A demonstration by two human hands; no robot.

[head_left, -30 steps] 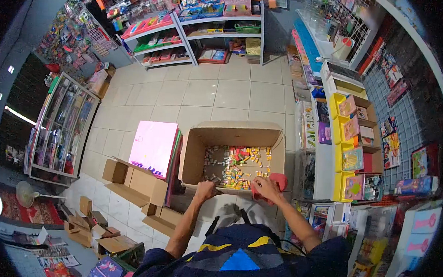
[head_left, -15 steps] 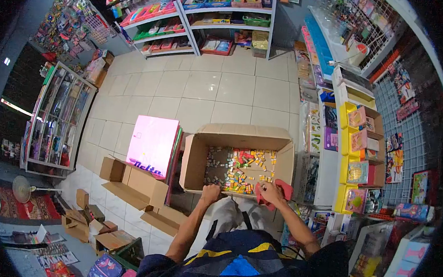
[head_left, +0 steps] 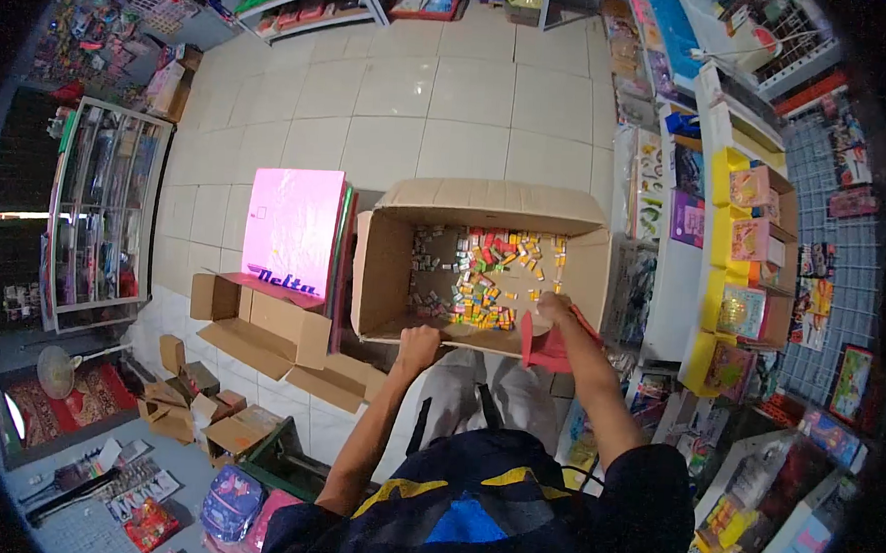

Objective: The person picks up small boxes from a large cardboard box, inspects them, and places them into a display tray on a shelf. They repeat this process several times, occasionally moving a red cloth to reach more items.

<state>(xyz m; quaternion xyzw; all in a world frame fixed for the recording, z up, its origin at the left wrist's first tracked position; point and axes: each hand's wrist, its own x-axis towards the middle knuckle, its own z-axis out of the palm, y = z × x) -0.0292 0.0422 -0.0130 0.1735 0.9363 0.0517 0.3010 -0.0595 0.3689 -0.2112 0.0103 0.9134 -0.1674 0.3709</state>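
Observation:
A large open cardboard box [head_left: 487, 205] stands before my knees. Many small bright packets [head_left: 484, 304], yellow, red, green and pale, lie scattered over its floor; they are too small to name. My left hand [head_left: 420, 345] is closed over the near rim of the box, left of centre. Reaching over that rim, my right hand [head_left: 554, 307] is low inside the near right part, close to a few yellow packets. Its fingertips are too small and blurred to show whether they hold anything. A red, soft-looking piece [head_left: 549, 347] drapes over the near rim under my right forearm.
Left of the box stand a pink "Delta" package [head_left: 295, 229] and opened cartons [head_left: 250, 331]. A stocked shelf unit with yellow bins [head_left: 705, 340] runs along the right. A glass display case [head_left: 111, 209] and a fan [head_left: 57, 371] are at left. Tiled floor [head_left: 390, 134] stretches ahead.
My right hand has moved from the red piece at the near rim forward into the box. My left hand keeps its hold on the rim. The view has tilted downward.

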